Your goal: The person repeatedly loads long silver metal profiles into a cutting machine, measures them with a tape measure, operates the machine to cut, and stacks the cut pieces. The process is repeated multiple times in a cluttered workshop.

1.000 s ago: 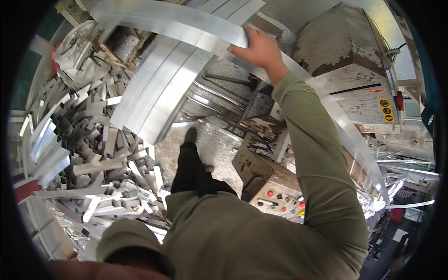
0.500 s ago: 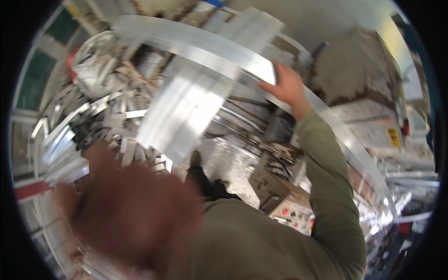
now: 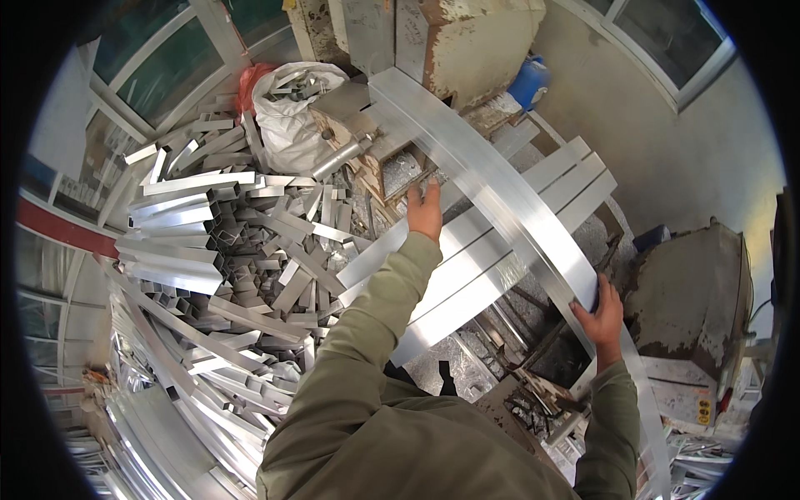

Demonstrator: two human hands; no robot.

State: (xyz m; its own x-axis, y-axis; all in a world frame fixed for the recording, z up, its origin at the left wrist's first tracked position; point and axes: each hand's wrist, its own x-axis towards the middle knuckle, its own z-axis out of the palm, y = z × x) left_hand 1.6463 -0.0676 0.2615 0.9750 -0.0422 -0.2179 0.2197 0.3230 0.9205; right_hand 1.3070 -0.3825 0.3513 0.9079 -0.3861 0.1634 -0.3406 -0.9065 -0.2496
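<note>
A long, wide silver aluminium profile (image 3: 508, 212) runs from the back middle down to the lower right. My right hand (image 3: 604, 321) grips its edge, thumb on the near side and fingers over the far side. My left hand (image 3: 426, 212) reaches forward beside the profile's near edge, thumb and fingers apart; whether it touches the metal I cannot tell. Underneath, several flat aluminium bars (image 3: 454, 275) lie side by side, crossing the long profile at an angle.
Aluminium offcuts (image 3: 287, 250) are heaped on the left, with a white sack (image 3: 292, 125) of scraps behind them. Worn machine housings stand at the back (image 3: 487, 42) and right (image 3: 683, 287). A blue container (image 3: 528, 83) sits by the wall, and long profiles (image 3: 154, 433) lie at lower left.
My left hand has gone from a blur close to the camera, lower left, to forward beside the profile. My right hand stays on the profile. The whole view has shifted.
</note>
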